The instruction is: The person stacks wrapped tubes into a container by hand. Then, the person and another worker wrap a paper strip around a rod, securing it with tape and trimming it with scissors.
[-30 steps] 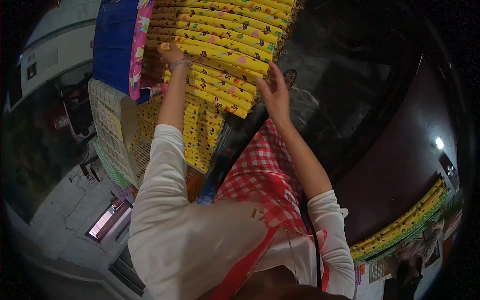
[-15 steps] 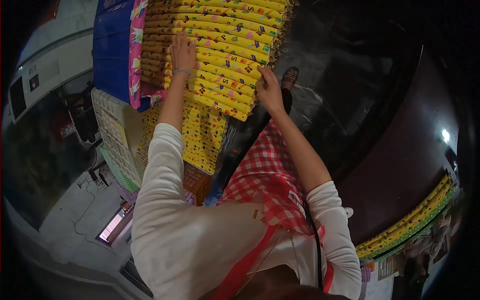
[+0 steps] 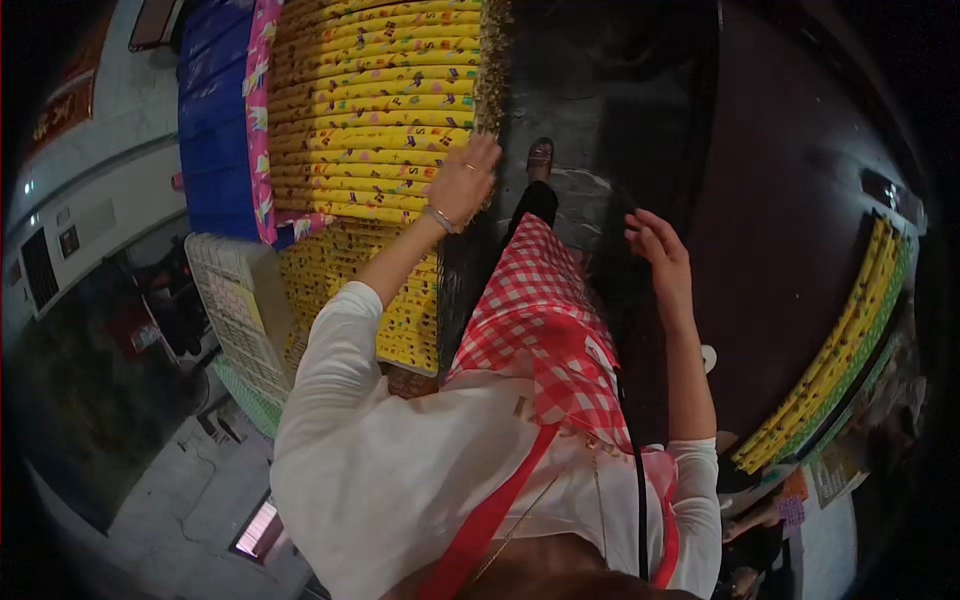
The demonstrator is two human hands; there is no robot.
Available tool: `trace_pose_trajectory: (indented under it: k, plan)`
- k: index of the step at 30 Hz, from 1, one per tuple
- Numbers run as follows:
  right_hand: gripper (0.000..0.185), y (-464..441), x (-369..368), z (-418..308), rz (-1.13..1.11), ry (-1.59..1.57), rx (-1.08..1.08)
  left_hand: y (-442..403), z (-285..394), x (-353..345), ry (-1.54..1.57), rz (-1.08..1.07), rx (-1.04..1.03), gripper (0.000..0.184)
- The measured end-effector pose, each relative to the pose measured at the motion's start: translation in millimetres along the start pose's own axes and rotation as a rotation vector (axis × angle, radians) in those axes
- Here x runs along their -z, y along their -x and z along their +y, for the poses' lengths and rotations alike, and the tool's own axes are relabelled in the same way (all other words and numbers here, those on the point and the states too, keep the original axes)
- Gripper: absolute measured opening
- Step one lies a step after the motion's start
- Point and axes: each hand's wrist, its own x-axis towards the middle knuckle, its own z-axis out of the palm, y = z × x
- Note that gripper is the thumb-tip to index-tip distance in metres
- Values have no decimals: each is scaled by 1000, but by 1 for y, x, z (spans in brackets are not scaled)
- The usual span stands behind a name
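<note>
From my distance, the yellow printed rolls (image 3: 390, 110) fill the upper left, cut off by the top edge. The left hand (image 3: 463, 187) is over their right ends, fingers nearly straight; its palm is hidden, so I can't tell whether it touches. Right of centre, the right hand (image 3: 664, 250) has half-curled fingers, nothing visible in them. The dark worktop (image 3: 790, 240) fades into shadow.

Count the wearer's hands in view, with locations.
2. Left hand: at the yellow stack's right-hand edge in the image, contact unclear. Right hand: empty, left of the dark table's middle in the image. Neither hidden.
</note>
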Motion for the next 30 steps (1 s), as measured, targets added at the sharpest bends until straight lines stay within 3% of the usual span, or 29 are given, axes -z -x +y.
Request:
trace_pose_trajectory:
  k: [1, 3, 6, 7, 8, 9, 10, 12, 14, 15, 17, 20, 24, 26, 28, 30]
  plan:
    - [29, 16, 12, 0, 36, -11, 18, 1, 24, -3, 173, 4, -212, 53]
    - [29, 51, 35, 3, 229, -134, -37, 5, 48, -28, -251, -82, -434, 53]
    - [30, 108, 55, 24, 311, -274, 14, 12, 34, -67, -574, -370, -384, 59]
    - [31, 126, 57, 30, 351, -304, 13, 11, 21, -86, -455, -445, -297, 59]
    - [32, 141, 58, 42, 381, -340, 39, 2, 46, -23, -548, -754, -250, 57]
    - [32, 156, 59, 53, 409, -377, 58, 0, 46, -17, -534, -769, -323, 57]
    - [32, 172, 58, 63, 464, -433, 84, -12, 45, -40, -425, -781, -256, 60]
    - [33, 202, 61, 85, 556, -490, 139, -24, 73, -13, -399, -702, -286, 63]
    - [34, 232, 68, 113, 691, -564, 195, -49, 95, -8, -184, -637, -253, 62]
    - [34, 248, 74, 125, 731, -591, 220, -61, 112, -2, 3, -480, -143, 51]
    - [33, 275, 88, 152, 945, -703, 246, -80, 152, 30, 290, 95, -263, 43]
    - [31, 308, 117, 198, 1221, -784, 302, -104, 253, 109, 504, 480, -665, 42]
    - [36, 333, 184, 240, 1434, -779, 300, -121, 419, 170, 493, 343, -1112, 60]
    - [39, 339, 224, 252, 1526, -748, 318, -148, 503, 172, 438, 376, -1344, 77]
    - [51, 335, 264, 260, 1696, -466, 85, -165, 578, 185, 205, 315, -1353, 92]
    - [56, 327, 298, 267, 1768, -389, 17, -172, 628, 203, -90, 294, -1356, 105]
